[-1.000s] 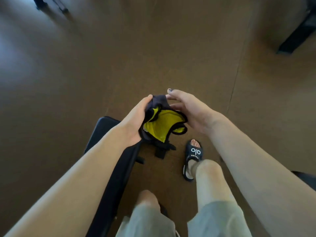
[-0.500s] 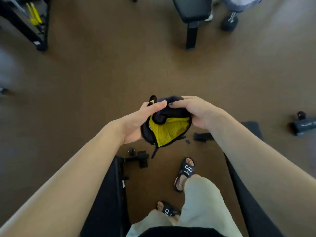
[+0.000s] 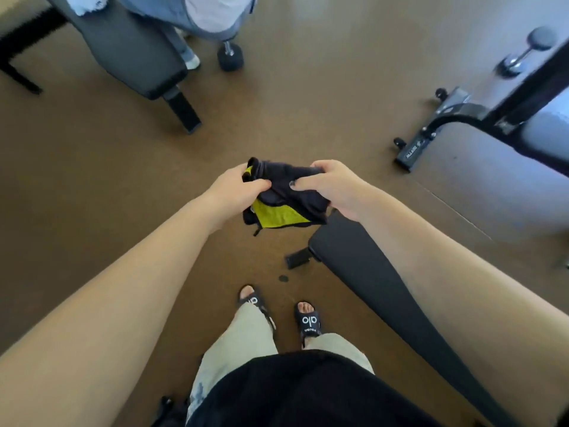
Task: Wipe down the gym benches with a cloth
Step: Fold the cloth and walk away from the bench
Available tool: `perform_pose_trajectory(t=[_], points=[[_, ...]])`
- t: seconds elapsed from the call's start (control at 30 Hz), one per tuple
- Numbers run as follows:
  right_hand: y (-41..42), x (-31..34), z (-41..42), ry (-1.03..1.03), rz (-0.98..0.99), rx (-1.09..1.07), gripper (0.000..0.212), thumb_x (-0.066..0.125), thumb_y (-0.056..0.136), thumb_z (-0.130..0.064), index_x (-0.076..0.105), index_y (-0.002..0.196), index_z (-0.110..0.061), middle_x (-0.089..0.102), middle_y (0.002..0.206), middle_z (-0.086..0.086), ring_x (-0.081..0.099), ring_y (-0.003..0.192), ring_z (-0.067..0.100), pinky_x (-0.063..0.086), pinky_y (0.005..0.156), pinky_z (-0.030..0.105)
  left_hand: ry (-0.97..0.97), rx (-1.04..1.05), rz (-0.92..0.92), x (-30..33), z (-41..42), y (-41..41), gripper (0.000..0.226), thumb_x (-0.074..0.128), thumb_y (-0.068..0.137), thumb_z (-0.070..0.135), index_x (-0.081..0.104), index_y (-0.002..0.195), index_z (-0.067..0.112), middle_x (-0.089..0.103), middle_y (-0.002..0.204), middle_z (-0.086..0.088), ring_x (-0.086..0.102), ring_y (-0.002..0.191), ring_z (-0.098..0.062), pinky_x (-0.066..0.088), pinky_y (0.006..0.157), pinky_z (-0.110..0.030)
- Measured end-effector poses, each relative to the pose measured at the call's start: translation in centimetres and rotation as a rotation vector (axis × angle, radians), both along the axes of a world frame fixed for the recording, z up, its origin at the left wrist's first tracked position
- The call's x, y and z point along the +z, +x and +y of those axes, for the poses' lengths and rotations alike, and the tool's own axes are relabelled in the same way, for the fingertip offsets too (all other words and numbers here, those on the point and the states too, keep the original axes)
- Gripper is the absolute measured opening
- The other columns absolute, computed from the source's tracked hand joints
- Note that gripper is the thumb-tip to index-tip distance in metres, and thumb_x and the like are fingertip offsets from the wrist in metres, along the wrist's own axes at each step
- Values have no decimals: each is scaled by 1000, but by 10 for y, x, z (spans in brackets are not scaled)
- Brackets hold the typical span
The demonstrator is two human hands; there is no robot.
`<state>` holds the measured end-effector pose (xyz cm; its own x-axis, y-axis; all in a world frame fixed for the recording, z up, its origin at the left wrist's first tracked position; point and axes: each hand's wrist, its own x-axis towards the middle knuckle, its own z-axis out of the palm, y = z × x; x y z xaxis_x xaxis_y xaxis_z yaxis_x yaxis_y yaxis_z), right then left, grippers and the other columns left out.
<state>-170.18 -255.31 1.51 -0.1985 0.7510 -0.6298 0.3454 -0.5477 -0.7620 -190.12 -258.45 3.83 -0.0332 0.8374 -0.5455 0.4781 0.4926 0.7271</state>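
A dark cloth with a yellow inner face [image 3: 284, 200] hangs bunched in mid-air in front of me. My left hand [image 3: 235, 191] grips its left side, thumb curled over the top fold. My right hand [image 3: 331, 186] grips its right side, fingers pressed into the dark fabric. A black padded bench [image 3: 372, 291] runs from just below the cloth toward the lower right, under my right forearm. Neither hand touches the bench.
Another grey-black bench [image 3: 132, 53] stands at the top left with a person [image 3: 212, 13] sitting by it and a dumbbell [image 3: 230, 58] on the floor. A bench frame with wheels [image 3: 443, 124] and a second dumbbell [image 3: 523, 53] are at the right. My sandalled feet [image 3: 309, 320] stand on brown floor.
My view has swung left and up: the left bench has left the frame, the right bench lies closer, and the seated person's bench came nearer. Both hands have kept hold of the cloth, bunching it tighter.
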Motion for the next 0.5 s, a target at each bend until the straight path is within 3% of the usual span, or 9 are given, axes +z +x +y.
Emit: perform_pose_trajectory(t=[0.1,0.2,0.33,0.4,0.47,0.5], points=[[8,0,29,49,-74,-95,24,81,87,-23,57,84,-16,63,76,2,61,74,19,44,61,28,36,-145,52,4,55,5,17,55,101,21,62,115,27,64,104,5,55,96,-16,42,72,-24],[5,-3,60,132,-137,-216,29,83,85,-28,56,84,-18,63,79,1,60,76,21,47,66,31,81,-274,100,1,114,-1,17,54,97,16,64,108,22,62,88,8,54,87,-16,41,67,-17],[-6,-3,93,191,-212,-430,28,83,85,-28,56,86,-20,65,89,5,63,84,22,53,77,40,63,-434,83,1,183,-5,13,54,91,13,63,92,22,60,80,7,53,78,-16,53,80,-34],[-10,-2,102,199,-250,-547,30,83,84,-28,55,84,-18,65,89,6,62,85,23,55,80,45,53,-511,71,6,209,-3,15,56,83,18,65,95,16,63,81,2,57,79,-20,57,86,-44],[-10,2,112,183,-298,-616,31,82,85,-31,54,84,-18,63,87,5,60,84,23,52,78,44,81,-602,81,12,238,5,32,55,75,24,64,102,10,63,85,-3,59,82,-25,57,82,-49],[-8,5,117,174,-318,-635,30,81,86,-32,54,84,-18,62,86,4,58,83,22,49,76,41,106,-659,93,13,250,11,29,55,78,24,63,103,10,63,87,-2,59,84,-26,55,78,-47]])
